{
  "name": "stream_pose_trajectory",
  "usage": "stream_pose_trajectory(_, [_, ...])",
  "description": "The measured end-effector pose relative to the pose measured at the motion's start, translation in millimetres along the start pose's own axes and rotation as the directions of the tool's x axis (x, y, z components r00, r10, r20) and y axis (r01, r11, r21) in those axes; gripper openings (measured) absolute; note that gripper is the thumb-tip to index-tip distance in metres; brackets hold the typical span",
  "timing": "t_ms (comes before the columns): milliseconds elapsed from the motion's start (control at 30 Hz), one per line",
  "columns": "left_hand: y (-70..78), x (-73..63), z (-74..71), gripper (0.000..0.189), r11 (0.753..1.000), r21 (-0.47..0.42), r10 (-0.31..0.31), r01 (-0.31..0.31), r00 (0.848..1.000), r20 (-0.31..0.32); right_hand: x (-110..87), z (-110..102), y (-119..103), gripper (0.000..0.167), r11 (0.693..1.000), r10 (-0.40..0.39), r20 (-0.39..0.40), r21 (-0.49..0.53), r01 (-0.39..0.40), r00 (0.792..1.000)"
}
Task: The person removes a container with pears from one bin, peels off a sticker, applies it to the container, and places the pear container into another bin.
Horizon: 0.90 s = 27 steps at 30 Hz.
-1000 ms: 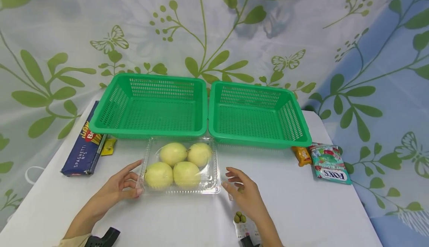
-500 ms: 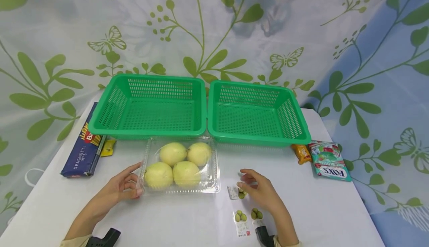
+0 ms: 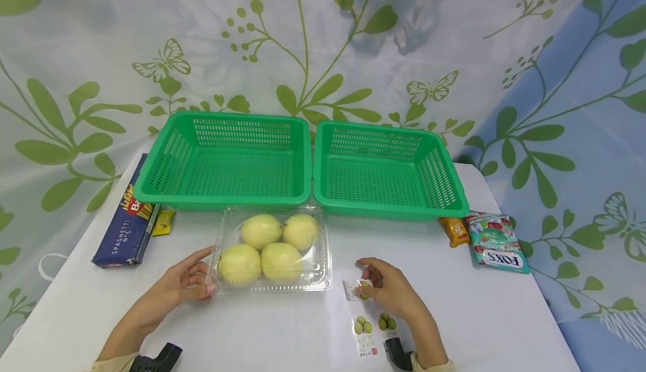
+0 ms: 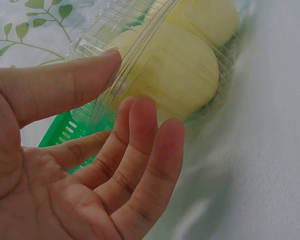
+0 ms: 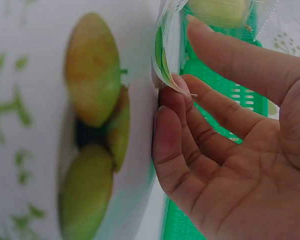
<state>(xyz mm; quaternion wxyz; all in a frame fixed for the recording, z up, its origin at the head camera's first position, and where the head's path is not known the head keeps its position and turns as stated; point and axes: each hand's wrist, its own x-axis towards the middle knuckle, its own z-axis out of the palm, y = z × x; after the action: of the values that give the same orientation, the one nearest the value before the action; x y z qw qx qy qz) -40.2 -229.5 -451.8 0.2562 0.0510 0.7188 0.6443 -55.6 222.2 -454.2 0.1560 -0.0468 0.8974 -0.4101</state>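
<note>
A clear plastic clamshell box (image 3: 325, 274) with several large pale yellow-green fruits (image 3: 281, 261) stands at the table's middle. At its left side is my left hand (image 3: 184, 281); the thumb touches the lid's edge in the left wrist view, while the loosely bent fingers lie beside the box. My right hand (image 3: 393, 288) is over a small flat white packet (image 3: 351, 290) printed with green fruit. In the right wrist view its fingertips touch the curled edge of this packet (image 5: 165, 60), with the thumb held apart. Two similar packets (image 3: 364, 341) lie nearer the person.
Two green plastic baskets (image 3: 227, 199) stand side by side behind the box. To the left lie a blue spaghetti box (image 3: 118, 237) and a small yellow packet (image 3: 163, 222). A small orange packet (image 3: 455, 232) and a green-and-red sweets bag (image 3: 497, 243) lie at the right.
My right hand has moved right, away from the clamshell box, bringing the packets into fuller view; its fingers now bend down at the rear packet. The left hand stays at the box.
</note>
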Motion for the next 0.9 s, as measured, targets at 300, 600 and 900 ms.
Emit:
stream_pose_trajectory(300, [-0.9, -0.5, -0.3, 0.087, 1.0, 0.0, 0.015, -0.015, 1.0, -0.002, 0.1, 2.6, -0.4, 0.05, 1.0, 0.009, -0.023, 0.0, -0.009, 1.0])
stream_pose_trajectory(600, [-0.7, -0.6, -0.7, 0.087, 1.0, 0.007, 0.01, -0.01, 1.0, 0.001, 0.6, 4.3, -2.0, 0.042, 0.999, 0.032, -0.04, 0.011, -0.032, 0.999])
stream_pose_trajectory(900, [1.1, -1.2, -0.8, 0.086, 1.0, 0.024, 0.007, -0.007, 1.0, -0.005, 0.6, 4.2, -4.0, 0.04, 1.0, 0.027, -0.062, 0.002, -0.027, 0.998])
